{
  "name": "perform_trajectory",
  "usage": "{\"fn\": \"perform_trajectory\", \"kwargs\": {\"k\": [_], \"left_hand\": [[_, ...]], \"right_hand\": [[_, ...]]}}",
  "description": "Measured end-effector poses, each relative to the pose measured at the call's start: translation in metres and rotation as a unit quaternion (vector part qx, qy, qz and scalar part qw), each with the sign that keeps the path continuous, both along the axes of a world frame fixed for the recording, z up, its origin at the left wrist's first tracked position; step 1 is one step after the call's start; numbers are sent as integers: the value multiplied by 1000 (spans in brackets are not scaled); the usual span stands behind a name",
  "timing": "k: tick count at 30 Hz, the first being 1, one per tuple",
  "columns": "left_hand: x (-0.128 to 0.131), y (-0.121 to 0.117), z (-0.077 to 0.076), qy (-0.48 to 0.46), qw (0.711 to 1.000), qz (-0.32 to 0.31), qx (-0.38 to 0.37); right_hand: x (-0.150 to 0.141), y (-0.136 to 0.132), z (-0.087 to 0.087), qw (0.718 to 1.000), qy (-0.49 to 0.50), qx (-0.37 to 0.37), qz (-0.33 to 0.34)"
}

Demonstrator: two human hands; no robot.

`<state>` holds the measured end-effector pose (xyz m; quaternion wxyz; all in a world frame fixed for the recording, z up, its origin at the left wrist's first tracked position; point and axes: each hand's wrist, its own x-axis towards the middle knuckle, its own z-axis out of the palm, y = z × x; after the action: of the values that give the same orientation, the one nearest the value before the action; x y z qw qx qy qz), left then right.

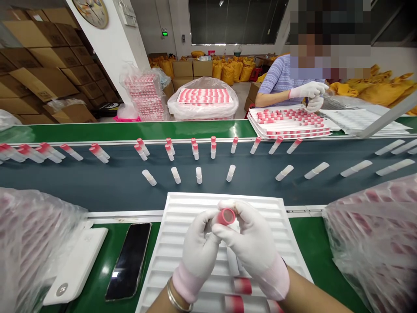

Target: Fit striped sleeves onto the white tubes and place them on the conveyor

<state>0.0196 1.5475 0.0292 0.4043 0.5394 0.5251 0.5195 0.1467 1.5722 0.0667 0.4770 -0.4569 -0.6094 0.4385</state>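
Note:
Both of my hands wear white gloves with pink cuffs and meet above a white ribbed tray (176, 208). Between their fingertips is a small pink tube (226, 216), its round open end turned towards me. My left hand (199, 250) grips it from the left. Thumb and fingers of my right hand (256, 239) close on it from the right, hiding most of its body. Below my hands, several pink-and-white tubes (243, 286) lie in the tray's grooves, partly covered by my right hand and wrist.
A dark conveyor belt (107, 187) beyond the tray carries pink-and-white tubes (213, 148) and plain white tubes (199, 175). A phone (128, 261) and white power bank (78, 265) lie left. Plastic-wrapped stacks (374, 230) flank me. Across, a gloved co-worker (276, 82) handles filled trays (289, 124).

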Motion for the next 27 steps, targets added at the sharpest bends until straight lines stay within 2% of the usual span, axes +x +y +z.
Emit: {"fn": "perform_trajectory", "kwargs": {"k": [3, 7, 11, 15, 22, 25, 27], "left_hand": [[2, 0, -3, -57, 998, 12, -4], [-3, 0, 0, -104, 994, -17, -30], [-12, -1, 6, -86, 995, -37, -41], [-20, 0, 14, -70, 995, -57, -39], [-33, 1, 25, -56, 991, -114, -52], [-35, -1, 26, -26, 992, -123, -20], [-32, -3, 24, 16, 995, -99, 19]], "right_hand": [[0, 4, 8, 999, -20, 30, 16], [3, 12, 19, 993, -30, 62, 97], [6, 16, 31, 986, -60, 66, 139], [5, 18, 41, 976, -67, 102, 178], [7, 22, 47, 955, -56, 147, 250], [4, 20, 47, 959, -46, 128, 247], [-2, 17, 46, 976, -45, 93, 191]]}}
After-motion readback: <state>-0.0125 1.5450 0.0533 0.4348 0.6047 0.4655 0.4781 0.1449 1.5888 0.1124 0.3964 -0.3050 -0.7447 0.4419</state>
